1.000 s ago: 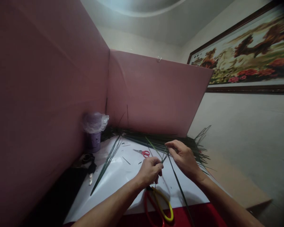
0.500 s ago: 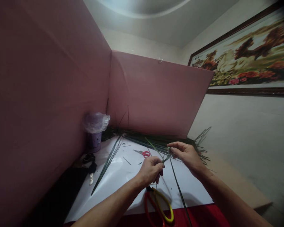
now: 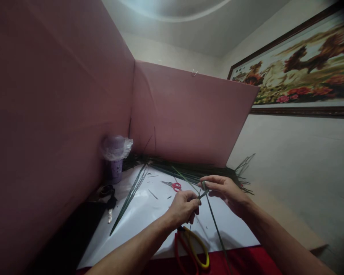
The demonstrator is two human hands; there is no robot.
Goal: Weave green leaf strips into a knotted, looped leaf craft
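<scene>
Both my hands work a long green leaf strip [image 3: 215, 225] above a white sheet [image 3: 149, 217]. My left hand [image 3: 183, 208] is closed in a pinch on the strip's folded part. My right hand [image 3: 223, 191] pinches the same strip just to the right, fingers pressed together at the fold. One end of the strip trails down toward the near table edge; another end rises up and left. Under my left hand lie big scissors with red and yellow handles [image 3: 193, 248].
A pile of green leaf strips [image 3: 189, 172] lies along the pink partition [image 3: 186, 114]. Small red-handled scissors [image 3: 173, 186] rest on the sheet. A purple cup with plastic wrap [image 3: 114, 160] stands at the left corner, dark items [image 3: 107, 193] beside it. A bundle of strips [image 3: 129, 198] lies left.
My right hand has dropped and moved closer to the left hand, folding the strip over. The left hand stays almost in place.
</scene>
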